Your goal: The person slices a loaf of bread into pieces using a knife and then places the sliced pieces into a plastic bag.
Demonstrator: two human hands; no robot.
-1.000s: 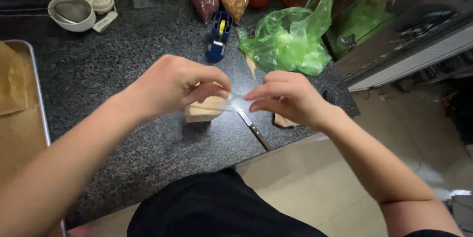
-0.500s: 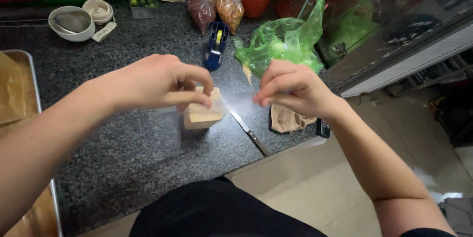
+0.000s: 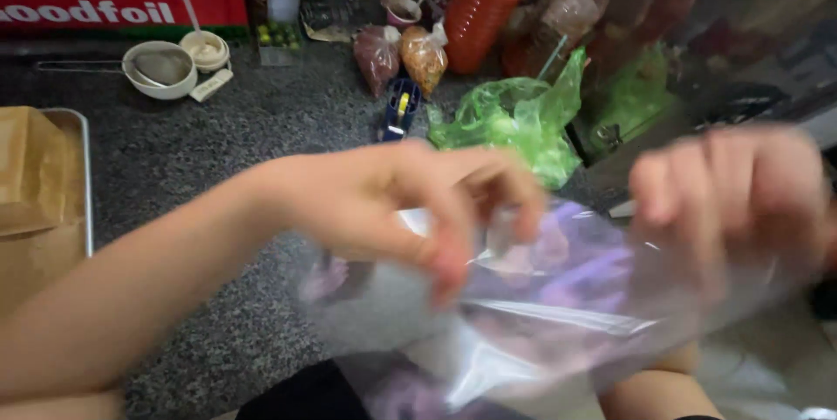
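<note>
Clear plastic bag [image 3: 558, 315], faintly purple-printed and blurred, is stretched close under the camera, above the counter's [image 3: 218, 167] near edge. Left hand [image 3: 392, 202] pinches its upper edge between thumb and fingers; right hand [image 3: 732, 193], held apart from the left, grips the other side, fingers curled, though blur hides the exact hold. Beyond the bag lies a green bag [image 3: 514, 119]. Left of that sits a metal tray [image 3: 83, 176] with brown paper. Farther back stand a white bowl [image 3: 157, 69] and a red sauce bottle [image 3: 486, 6].
</note>
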